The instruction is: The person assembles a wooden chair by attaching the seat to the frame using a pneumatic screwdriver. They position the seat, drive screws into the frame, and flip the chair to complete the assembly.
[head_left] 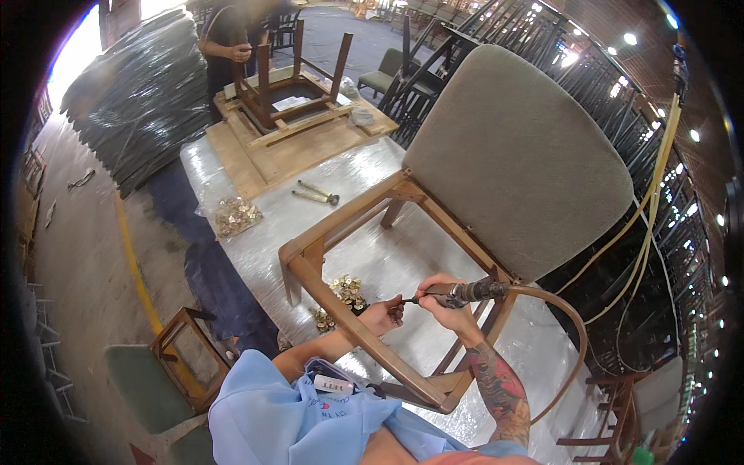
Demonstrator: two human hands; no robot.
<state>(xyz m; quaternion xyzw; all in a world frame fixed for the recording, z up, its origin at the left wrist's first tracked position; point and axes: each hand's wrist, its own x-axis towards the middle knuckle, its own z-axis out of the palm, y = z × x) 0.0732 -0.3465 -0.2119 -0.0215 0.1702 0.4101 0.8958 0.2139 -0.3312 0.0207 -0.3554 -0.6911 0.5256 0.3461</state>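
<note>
Gripping a pneumatic screwdriver (465,292), right hand (448,304) closed round its body above the chair frame (353,325) lying on the wrapped table (372,167). Left hand (384,314) pinching at the tool tip. Pile of brass fittings (346,291) just beside.

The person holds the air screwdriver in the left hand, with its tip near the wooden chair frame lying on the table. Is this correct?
Not quite. In the head view the air screwdriver is in the right hand, not the left. The left hand is at the tool's tip. The rest holds: the tip is near the wooden chair frame lying on the table.
</note>
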